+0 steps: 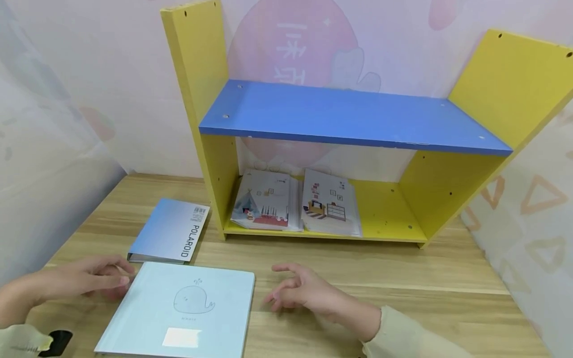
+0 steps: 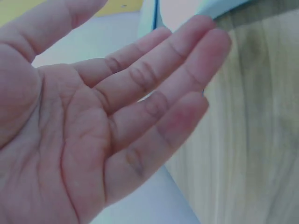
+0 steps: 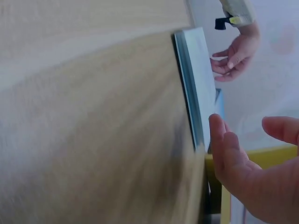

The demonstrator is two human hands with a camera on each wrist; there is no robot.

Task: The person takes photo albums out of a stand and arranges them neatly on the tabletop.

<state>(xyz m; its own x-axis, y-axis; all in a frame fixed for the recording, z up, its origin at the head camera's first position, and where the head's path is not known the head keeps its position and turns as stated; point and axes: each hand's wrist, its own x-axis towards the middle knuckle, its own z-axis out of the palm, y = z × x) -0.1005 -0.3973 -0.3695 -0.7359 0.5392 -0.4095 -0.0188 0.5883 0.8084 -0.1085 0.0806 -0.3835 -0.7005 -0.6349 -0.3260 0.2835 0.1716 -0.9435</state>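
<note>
A pale blue hardcover album (image 1: 215, 293) with a whale drawing lies flat on the wooden table. Just off its left edge is my left hand (image 1: 96, 276), fingers loosely bent and holding nothing; its palm and relaxed fingers (image 2: 140, 79) show in the left wrist view. On the album's other side my right hand (image 1: 309, 293) hovers over the table, fingers slightly curved around nothing. The right wrist view shows the album's thick side (image 3: 191, 88) between both hands. Behind the album lies a blue-and-white binder (image 1: 167, 231) marked POLAROID.
A yellow shelf unit (image 1: 412, 199) with a blue middle board (image 1: 349, 117) stands at the back. Two stacks of illustrated booklets, a left one (image 1: 266, 199) and a right one (image 1: 330, 204), lie on its bottom board. Printed cloth walls (image 1: 89, 89) surround the table.
</note>
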